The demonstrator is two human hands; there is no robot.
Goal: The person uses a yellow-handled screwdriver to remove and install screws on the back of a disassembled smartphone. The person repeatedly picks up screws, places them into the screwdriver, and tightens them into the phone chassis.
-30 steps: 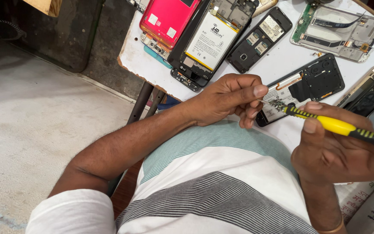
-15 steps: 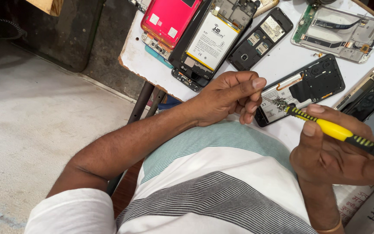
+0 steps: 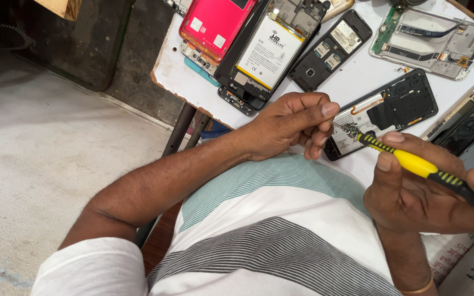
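Opened phones lying across the white worktable (image 3: 357, 77)

The yellow-handled screwdriver (image 3: 412, 163) is sitting in the right hand (image 3: 429, 192), its tip meeting the left hand (image 3: 286, 126) over the opened black phone (image 3: 385, 112); the pink-backed phone (image 3: 215, 22) is lying far left.

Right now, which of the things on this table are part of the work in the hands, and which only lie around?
In use:
- yellow-and-black screwdriver, held in the right hand
- left hand, fingertips at the screwdriver tip
- opened black phone just beyond the tip

Lying about:
- red phone
- opened phone with white battery
- small black phone back
- silver phone frame
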